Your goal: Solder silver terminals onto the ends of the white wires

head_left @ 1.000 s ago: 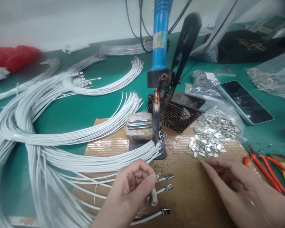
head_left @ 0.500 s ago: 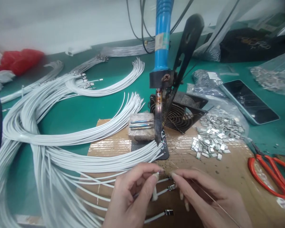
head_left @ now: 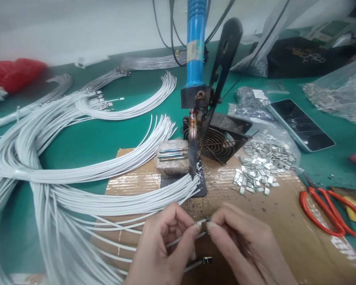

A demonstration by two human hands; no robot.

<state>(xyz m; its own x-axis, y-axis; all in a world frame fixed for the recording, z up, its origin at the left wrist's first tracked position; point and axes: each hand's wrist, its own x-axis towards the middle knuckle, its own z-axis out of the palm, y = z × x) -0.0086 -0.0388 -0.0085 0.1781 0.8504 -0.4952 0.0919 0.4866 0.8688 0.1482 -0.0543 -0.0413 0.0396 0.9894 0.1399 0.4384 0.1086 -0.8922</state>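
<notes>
A: Where do the hands stand in the head view?
B: Near the bottom, side by side over a sheet of cardboard [head_left: 284, 215] on the green bench [head_left: 83, 138]. The left hand [head_left: 166, 241] has its thumb and fingers pinched on a white cable [head_left: 200, 222], close to the tip.

A: And the right hand [head_left: 243, 241]?
B: Its thumb and forefinger are closed together at that cable's tip, just beside the left fingertips. A small dark end piece [head_left: 207, 219] shows there; I can't tell whether the right fingers grip it or something thinner.

A: What lies beneath them?
B: Another cable, ending in a shiny connector [head_left: 207, 260], rests on the cardboard below the fingertips.

A: And to the left?
B: A thick bundle of white cables [head_left: 130, 202] sweeps in from that side, its ends gathered over a black pad [head_left: 166, 181]. The soldering iron [head_left: 195, 59], blue-handled, hangs tip down right at those ends.

A: Anything near the iron?
B: A greyish block [head_left: 173, 168] just left of it, with metal rods [head_left: 173, 153] on top, and a black fan [head_left: 218, 144] behind, to the right.

A: The far right?
B: A heap of small metal pieces [head_left: 256, 174], a phone [head_left: 302, 124] beyond it, and a red-handled cutting tool [head_left: 339, 232] nearer the person.
</notes>
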